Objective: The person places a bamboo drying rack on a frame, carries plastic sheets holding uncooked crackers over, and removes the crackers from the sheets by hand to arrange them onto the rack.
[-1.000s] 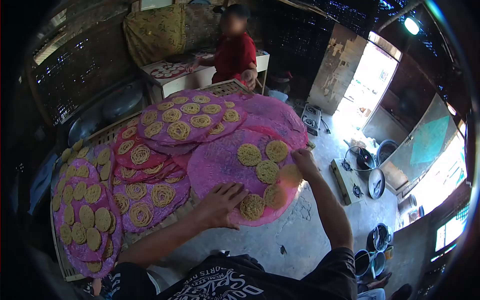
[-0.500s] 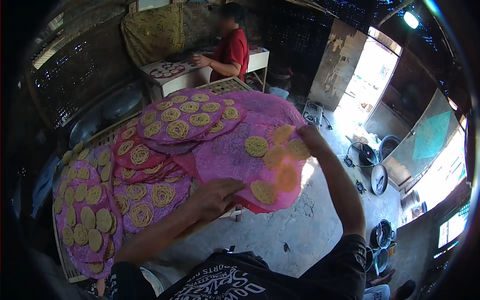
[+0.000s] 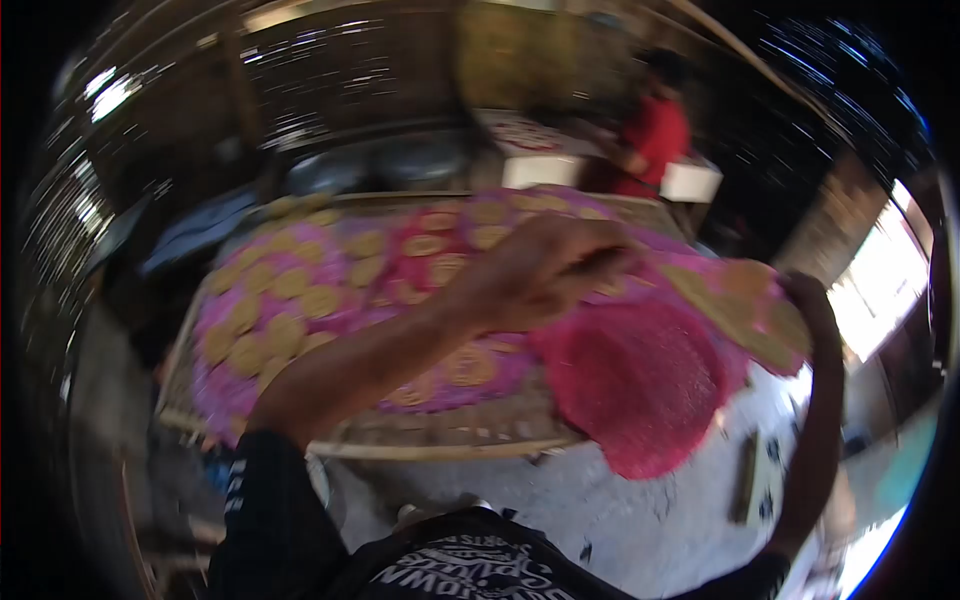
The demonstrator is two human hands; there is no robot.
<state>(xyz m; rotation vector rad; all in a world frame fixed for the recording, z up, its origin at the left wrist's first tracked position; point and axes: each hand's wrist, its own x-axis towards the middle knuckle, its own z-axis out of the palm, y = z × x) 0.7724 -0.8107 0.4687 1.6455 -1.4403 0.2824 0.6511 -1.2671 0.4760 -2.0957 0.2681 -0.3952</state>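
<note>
Motion blurs the whole view. My left hand (image 3: 575,262) is raised over the middle of the rack, its fingers bent and smeared; what it holds, if anything, is unclear. At the right, my right hand (image 3: 803,290) is closed at the edge of a lifted, tilted pink-purple sheet (image 3: 735,325) that carries yellowish round noodle cakes (image 3: 748,278). Below and between my hands lies a bare dark-pink sheet (image 3: 640,385), hanging past the rack's front edge. Purple and red sheets with more noodle rounds (image 3: 470,365) spread beneath my left forearm.
The bamboo rack (image 3: 450,450) spans the view, with noodle rounds (image 3: 285,335) on purple sheets at its left. Behind it a person in red (image 3: 660,135) is beside a white table (image 3: 545,170). A stove (image 3: 757,480) is on the floor (image 3: 630,530) at right.
The view has swung left. My left hand has risen from beside the sheet to over the rack. The cake-bearing sheet has been lifted and tilted at my right hand, exposing the dark-pink sheet.
</note>
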